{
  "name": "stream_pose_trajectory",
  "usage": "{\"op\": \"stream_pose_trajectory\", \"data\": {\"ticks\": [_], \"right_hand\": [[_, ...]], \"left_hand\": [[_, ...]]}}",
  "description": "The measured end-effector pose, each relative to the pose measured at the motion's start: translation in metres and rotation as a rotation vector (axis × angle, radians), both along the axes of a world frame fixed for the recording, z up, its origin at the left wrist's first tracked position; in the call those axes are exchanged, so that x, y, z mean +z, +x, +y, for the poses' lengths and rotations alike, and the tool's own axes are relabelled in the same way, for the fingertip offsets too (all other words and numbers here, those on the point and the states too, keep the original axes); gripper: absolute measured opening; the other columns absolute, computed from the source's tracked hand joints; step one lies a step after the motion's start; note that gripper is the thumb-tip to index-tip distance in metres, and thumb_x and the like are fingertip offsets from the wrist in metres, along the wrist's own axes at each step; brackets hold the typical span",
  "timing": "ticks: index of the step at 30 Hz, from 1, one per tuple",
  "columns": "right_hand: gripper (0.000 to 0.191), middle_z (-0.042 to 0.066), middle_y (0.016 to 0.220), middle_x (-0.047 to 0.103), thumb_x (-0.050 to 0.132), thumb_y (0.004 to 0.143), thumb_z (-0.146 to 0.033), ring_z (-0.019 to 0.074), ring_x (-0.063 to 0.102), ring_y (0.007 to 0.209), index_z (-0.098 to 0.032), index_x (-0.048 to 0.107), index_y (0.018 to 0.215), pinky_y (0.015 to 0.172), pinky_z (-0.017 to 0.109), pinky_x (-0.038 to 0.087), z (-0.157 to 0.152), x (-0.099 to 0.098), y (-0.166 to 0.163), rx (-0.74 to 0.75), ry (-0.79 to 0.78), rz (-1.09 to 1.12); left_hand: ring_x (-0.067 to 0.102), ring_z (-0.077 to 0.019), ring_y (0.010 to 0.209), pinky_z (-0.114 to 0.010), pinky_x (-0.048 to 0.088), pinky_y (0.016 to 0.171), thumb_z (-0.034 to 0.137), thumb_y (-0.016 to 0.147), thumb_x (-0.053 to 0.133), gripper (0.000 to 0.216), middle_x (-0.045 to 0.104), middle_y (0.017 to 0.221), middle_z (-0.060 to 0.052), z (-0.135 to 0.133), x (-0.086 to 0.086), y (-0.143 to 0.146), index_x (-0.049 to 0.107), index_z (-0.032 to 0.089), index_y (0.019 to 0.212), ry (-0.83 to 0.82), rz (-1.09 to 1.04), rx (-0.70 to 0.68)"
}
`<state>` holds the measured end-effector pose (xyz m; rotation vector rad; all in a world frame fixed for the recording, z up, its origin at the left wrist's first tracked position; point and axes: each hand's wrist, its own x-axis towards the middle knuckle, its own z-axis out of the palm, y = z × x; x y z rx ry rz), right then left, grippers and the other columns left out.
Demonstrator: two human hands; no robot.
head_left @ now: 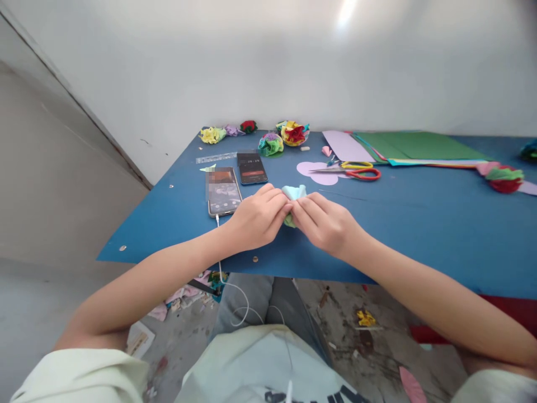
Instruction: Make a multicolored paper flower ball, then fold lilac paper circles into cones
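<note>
My left hand (258,215) and my right hand (325,224) meet over the blue table (419,224), fingers pinched together on a small piece of light blue and green paper (294,193). The paper pokes up between the fingertips; its lower part is hidden by my fingers. Both forearms reach in from the near edge of the table.
Two phones (224,190) (251,167) lie left of my hands, one with a white cable. Scissors (356,170) rest on a lilac cut-out. Coloured paper sheets (419,146), a ruler (216,158) and several paper flowers (293,133) line the far side. Scraps litter the floor.
</note>
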<state>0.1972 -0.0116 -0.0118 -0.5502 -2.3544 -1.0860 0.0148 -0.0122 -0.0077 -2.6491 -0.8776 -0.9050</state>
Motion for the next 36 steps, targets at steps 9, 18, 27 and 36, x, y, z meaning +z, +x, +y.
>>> {"op": "stream_pose_trajectory", "data": {"ticks": [9, 18, 27, 36], "right_hand": [[0.012, 0.008, 0.071, 0.059, 0.050, 0.084, -0.013, 0.0170, 0.049, 0.068, -0.007, 0.059, 0.089, 0.063, 0.032, 0.049, 0.002, 0.007, 0.002, 0.158, -0.199, 0.138], [0.008, 0.008, 0.075, 0.060, 0.048, 0.085, -0.013, 0.0169, 0.052, 0.072, -0.013, 0.056, 0.084, 0.069, 0.033, 0.051, 0.002, 0.004, 0.001, 0.244, -0.327, 0.212], [0.007, 0.008, 0.078, 0.063, 0.054, 0.080, -0.009, 0.0177, 0.054, 0.074, -0.013, 0.059, 0.084, 0.065, 0.032, 0.051, -0.008, 0.024, 0.000, 0.187, -0.397, 0.204], [0.006, 0.010, 0.075, 0.064, 0.058, 0.078, -0.006, 0.0200, 0.060, 0.076, -0.009, 0.062, 0.075, 0.068, 0.035, 0.055, 0.003, 0.026, -0.010, 0.170, -0.348, 0.129]], "left_hand": [[0.043, -0.0173, 0.070, -0.030, 0.042, 0.065, 0.012, 0.087, 0.036, 0.016, 0.051, 0.072, -0.006, 0.007, 0.000, -0.008, 0.049, 0.013, 0.078, 0.449, 0.212, -0.007], [0.045, -0.0168, 0.068, -0.031, 0.042, 0.062, 0.017, 0.088, 0.036, 0.016, 0.050, 0.072, -0.005, 0.004, 0.004, -0.009, 0.046, 0.015, 0.075, 0.409, 0.259, -0.035], [0.050, -0.0151, 0.069, -0.029, 0.042, 0.060, 0.016, 0.085, 0.049, 0.007, 0.055, 0.072, -0.003, -0.001, 0.017, -0.014, 0.055, 0.012, 0.082, 0.549, 0.289, -0.045], [0.050, -0.0152, 0.068, -0.031, 0.042, 0.062, 0.015, 0.086, 0.046, 0.011, 0.057, 0.074, -0.006, 0.001, 0.011, -0.021, 0.055, 0.010, 0.084, 0.409, 0.212, -0.007]]}}
